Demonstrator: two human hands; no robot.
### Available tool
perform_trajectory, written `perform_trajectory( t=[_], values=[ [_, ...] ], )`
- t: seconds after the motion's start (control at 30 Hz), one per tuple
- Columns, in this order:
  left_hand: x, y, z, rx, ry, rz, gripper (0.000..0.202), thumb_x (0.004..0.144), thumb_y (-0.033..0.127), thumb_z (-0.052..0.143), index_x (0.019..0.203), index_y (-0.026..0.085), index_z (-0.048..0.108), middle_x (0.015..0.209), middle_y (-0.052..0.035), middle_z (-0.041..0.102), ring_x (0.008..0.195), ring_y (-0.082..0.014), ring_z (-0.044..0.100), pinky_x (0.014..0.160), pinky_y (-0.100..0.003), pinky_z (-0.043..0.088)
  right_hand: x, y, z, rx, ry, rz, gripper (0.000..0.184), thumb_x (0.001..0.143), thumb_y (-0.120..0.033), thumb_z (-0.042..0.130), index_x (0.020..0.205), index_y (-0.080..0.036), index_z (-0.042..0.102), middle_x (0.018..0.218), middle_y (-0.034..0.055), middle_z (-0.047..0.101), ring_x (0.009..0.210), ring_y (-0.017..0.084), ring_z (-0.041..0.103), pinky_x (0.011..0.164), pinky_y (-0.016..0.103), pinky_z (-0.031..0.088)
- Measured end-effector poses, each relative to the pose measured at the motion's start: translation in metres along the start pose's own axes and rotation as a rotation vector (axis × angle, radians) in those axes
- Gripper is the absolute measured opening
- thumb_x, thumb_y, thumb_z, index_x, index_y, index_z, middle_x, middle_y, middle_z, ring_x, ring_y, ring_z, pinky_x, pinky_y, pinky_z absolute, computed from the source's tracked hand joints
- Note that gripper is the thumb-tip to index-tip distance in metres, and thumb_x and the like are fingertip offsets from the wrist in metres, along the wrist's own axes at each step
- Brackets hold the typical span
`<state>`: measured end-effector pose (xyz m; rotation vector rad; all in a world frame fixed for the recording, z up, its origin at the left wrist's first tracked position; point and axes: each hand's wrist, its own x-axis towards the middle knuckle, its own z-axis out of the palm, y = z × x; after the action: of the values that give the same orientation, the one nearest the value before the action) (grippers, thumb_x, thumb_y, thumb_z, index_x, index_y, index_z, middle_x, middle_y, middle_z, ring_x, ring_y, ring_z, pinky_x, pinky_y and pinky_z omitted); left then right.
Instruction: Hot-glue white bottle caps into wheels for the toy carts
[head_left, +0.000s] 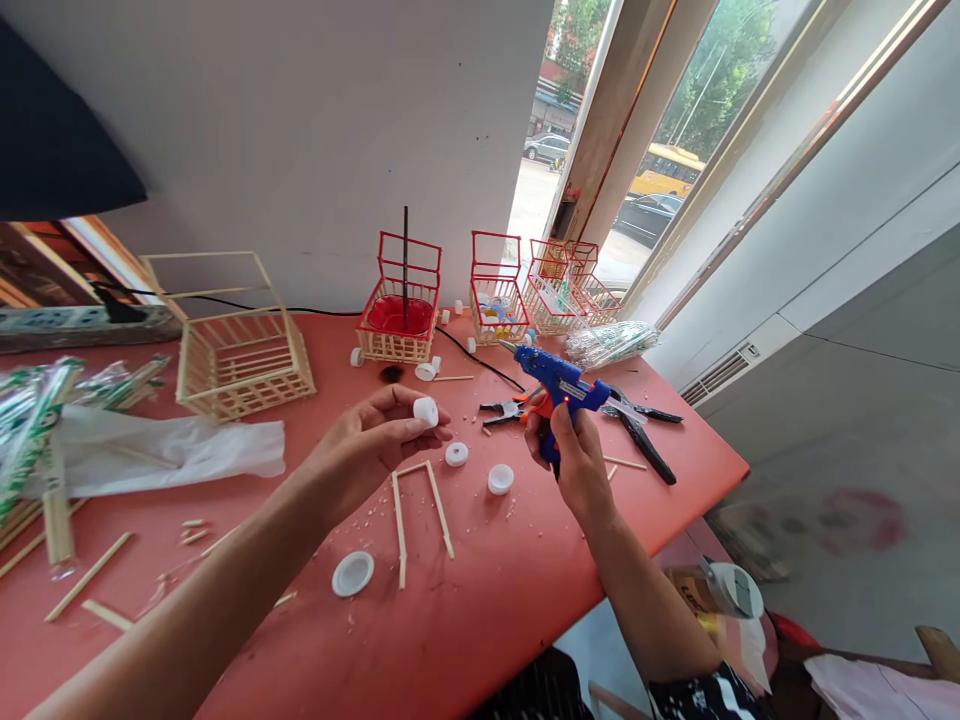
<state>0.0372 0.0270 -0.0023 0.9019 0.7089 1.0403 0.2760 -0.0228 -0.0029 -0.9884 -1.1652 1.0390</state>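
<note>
My left hand [371,440] is raised over the red table [480,600] and pinches a small white bottle cap [425,411] between thumb and fingertips. My right hand [574,462] grips the handle of a blue hot glue gun [559,385], its nozzle pointing left and away, a red light glowing on its side. Below the left hand a U-shaped frame of wooden sticks [420,510] lies flat on the table. Two more white caps [456,454] [500,479] rest between my hands, and a larger white lid [352,574] lies nearer the front edge.
A bare wooden stick basket [240,350] stands at the back left, and several red-and-wood baskets [397,305] line the wall. Pliers [506,408] and black cutters [645,440] lie behind the glue gun. Plastic bags, loose sticks and a black cable are scattered around.
</note>
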Motion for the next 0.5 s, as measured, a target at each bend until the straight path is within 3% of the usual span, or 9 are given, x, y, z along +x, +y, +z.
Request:
perform_trajectory(
  t=[0.17, 0.27, 0.37, 0.5],
  values=[
    [-0.001, -0.007, 0.002, 0.318, 0.012, 0.105, 0.028, 0.074, 0.036, 0.091, 0.091, 0.020, 0.075, 0.089, -0.0037, 0.076, 0.082, -0.0192, 0.071, 0.079, -0.031, 0.058, 0.001, 0.001, 0.004, -0.063, -0.023, 0.007, 0.044, 0.101, -0.065, 0.058, 0.106, -0.021, 0.063, 0.076, 0.0000, 0.056, 0.057, 0.012, 0.046, 0.048, 0.025, 0.032],
    [-0.001, -0.010, 0.004, 0.471, 0.059, 0.268, 0.027, 0.073, 0.034, 0.089, 0.093, 0.021, 0.075, 0.088, -0.0035, 0.075, 0.083, -0.0217, 0.069, 0.079, -0.032, 0.056, 0.000, -0.005, 0.006, -0.144, -0.084, 0.059, 0.052, 0.098, -0.071, 0.057, 0.103, -0.020, 0.065, 0.071, -0.0003, 0.056, 0.054, 0.012, 0.042, 0.048, 0.027, 0.033],
    [-0.002, -0.007, 0.003, 0.641, 0.112, 0.424, 0.024, 0.075, 0.031, 0.087, 0.095, 0.023, 0.077, 0.091, -0.0034, 0.075, 0.085, -0.0225, 0.067, 0.084, -0.034, 0.053, -0.002, -0.020, 0.007, -0.267, -0.152, 0.057, 0.056, 0.096, -0.073, 0.058, 0.101, -0.018, 0.069, 0.081, 0.0060, 0.067, 0.052, 0.011, 0.042, 0.048, 0.028, 0.033],
    [-0.005, 0.003, 0.000, 0.783, 0.159, 0.580, 0.019, 0.079, 0.036, 0.085, 0.093, 0.025, 0.078, 0.094, -0.0044, 0.073, 0.083, -0.0229, 0.065, 0.081, -0.033, 0.052, -0.005, -0.037, 0.007, -0.366, -0.315, 0.001, 0.049, 0.103, -0.063, 0.055, 0.106, -0.018, 0.074, 0.094, 0.0127, 0.074, 0.064, 0.018, 0.058, 0.052, 0.030, 0.040]
  ],
)
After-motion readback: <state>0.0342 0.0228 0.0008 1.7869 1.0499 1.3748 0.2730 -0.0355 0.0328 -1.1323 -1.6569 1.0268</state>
